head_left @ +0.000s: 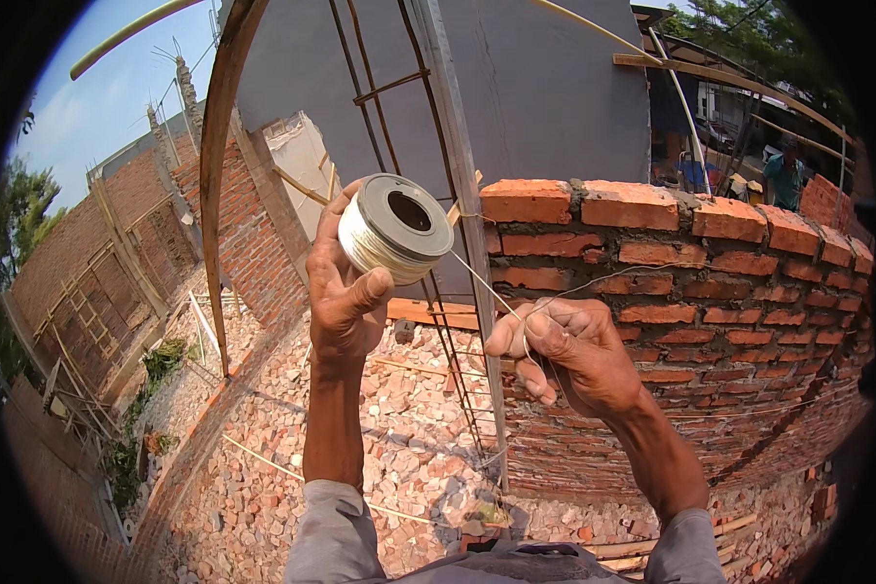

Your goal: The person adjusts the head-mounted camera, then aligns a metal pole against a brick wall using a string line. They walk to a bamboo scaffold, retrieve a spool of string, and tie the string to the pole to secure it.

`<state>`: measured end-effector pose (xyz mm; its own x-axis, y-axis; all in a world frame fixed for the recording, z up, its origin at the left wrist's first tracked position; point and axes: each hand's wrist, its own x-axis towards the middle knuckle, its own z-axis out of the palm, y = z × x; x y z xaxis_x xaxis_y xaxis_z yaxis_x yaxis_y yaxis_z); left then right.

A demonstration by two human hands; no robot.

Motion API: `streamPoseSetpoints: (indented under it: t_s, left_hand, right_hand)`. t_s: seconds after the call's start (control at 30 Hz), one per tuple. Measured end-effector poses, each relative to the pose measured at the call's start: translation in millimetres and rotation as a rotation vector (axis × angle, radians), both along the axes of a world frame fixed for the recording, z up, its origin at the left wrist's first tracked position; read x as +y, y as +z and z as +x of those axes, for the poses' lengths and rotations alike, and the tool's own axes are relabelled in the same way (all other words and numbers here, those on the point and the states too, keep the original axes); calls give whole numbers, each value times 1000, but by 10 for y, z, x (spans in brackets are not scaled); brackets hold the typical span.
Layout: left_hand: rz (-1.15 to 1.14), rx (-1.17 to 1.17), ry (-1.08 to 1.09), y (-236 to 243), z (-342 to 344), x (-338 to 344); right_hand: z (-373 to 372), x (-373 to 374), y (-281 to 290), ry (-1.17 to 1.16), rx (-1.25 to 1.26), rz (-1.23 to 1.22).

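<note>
Building site, outdoors: bare brick wall (672, 316) at 3 o'clock, rebar cage (391, 86) at 12, rubble (391, 428) toward 7.

Bright sunlight; shadows across rubble (248, 506); fisheye bends straight lines; corners black.

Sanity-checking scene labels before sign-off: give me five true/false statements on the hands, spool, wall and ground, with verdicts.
1. The left hand holds a spool. True.
2. The right hand also grips the spool. False: its fingers pinch the pale string.
3. The string runs from the spool to the right hand. True.
4. The near brick wall on the right is plastered smooth. False: its bricks are exposed.
5. Rubble lies on the ground beyond the hands. True.
</note>
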<state>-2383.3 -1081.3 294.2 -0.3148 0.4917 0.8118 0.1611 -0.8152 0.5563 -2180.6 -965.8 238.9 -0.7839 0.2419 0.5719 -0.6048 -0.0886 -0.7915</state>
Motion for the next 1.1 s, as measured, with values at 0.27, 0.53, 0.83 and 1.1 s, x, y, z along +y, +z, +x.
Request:
streamPoseSetpoints:
  t_s: [0.27, 0.53, 0.83, 1.1]
  left_hand:
    - [17, 470, 764, 57, -9, -75]
    - [-227, 387, -621, -151, 179, -55]
    - [28, 95, 250, -222, 303, -6]
    - [-481, 498, -81, -237, 248, -152]
  right_hand:
    - [522, -220, 252, -298, 40, 403]
    - [474, 287, 499, -261, 211, 136]
    - [234, -114, -28, -374, 68, 644]
    - [458, 147, 433, -148, 199, 234]
